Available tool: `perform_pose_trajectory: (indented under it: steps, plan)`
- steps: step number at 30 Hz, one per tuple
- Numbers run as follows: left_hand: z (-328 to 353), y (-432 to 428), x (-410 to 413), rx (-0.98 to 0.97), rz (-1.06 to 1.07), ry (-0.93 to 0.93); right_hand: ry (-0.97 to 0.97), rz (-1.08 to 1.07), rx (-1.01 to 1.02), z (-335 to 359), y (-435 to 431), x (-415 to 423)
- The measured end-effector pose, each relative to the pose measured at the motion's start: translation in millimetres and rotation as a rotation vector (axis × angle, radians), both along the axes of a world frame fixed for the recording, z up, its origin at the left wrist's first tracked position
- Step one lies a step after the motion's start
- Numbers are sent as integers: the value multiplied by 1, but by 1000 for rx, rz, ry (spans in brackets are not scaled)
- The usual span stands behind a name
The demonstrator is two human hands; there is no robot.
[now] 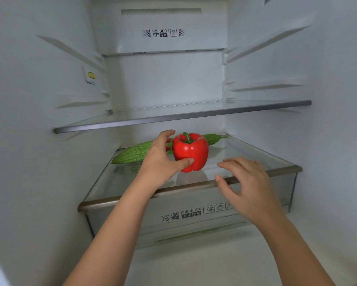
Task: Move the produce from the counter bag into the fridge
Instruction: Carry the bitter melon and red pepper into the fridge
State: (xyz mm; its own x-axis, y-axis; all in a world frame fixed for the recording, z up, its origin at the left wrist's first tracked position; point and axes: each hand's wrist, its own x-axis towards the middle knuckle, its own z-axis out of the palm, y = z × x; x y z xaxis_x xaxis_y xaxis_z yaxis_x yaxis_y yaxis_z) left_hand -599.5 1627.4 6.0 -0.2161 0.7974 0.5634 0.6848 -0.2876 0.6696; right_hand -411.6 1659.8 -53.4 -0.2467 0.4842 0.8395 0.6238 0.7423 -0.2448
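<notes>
Left hand (pixel 159 159) grip closed on red bell pepper (pixel 191 152), upright, just above lower glass shelf (pixel 256 153), mid-front. Bitter gourd (pixel 136 154) already lies behind, toward rear edge. Right hand (pixel 247 182) open, empty, over front edge. Counter bag out of view; remainder unknown.

left hand (pixel 160 159): arm extended forward, fingers curled, thumb pressed inward, closed in a grasp on red pepper (pixel 191 151) | right hand (pixel 246 185): arm extended forward, palm down, fingers spread and slightly bent, holding nothing | both forearms bare
</notes>
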Motion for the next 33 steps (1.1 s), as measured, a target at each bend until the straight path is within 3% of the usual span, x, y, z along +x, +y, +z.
perform_pose_trajectory:
  steps: [11,16,23,33]
  plan:
    - [-10,-30,9,24,72,48,8,-24,71,-3,-24,7]
    - [-31,-64,24,236,93,146,-34,-147,91,-13,-56,15]
    - [-64,-101,61,268,-110,477,-132,-351,-20,-40,-128,38]
    - [-96,-158,145,239,-434,545,-106,-733,-103,-54,-251,106]
